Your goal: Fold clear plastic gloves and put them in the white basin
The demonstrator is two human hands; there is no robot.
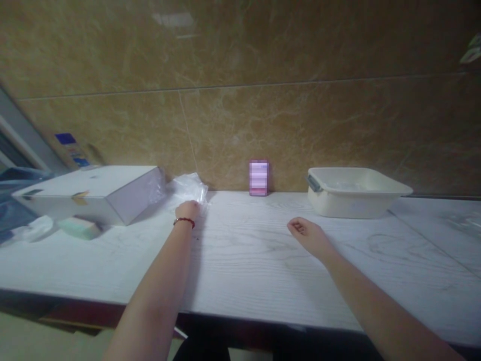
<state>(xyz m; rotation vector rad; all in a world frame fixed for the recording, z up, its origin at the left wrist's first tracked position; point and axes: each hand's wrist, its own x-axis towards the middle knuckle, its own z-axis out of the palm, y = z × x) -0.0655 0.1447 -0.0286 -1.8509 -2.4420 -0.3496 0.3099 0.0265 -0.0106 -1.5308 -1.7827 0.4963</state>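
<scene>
My left hand (188, 210), with a red bracelet at its wrist, is closed at the front edge of a crumpled clear plastic bag (188, 188). Its fingertips are mostly hidden, but the film bunches up around them. Over the white wood-grain table (244, 260), my right hand (305, 233) is loosely curled with nothing visible in it. The nearest thing to that hand is a cream plastic basin (351, 203) with a grey handle, to its right. Between the hands and farther back, a phone (259, 178) with a blurred screen leans upright against the wall.
A large white box (86, 190) lies at the left. In front of it are a pale green and cream block (79, 227) and a white item (38, 228). Blue plastic (18, 200) is at the far left edge. A tan marbled wall (240, 120) bounds the table's back.
</scene>
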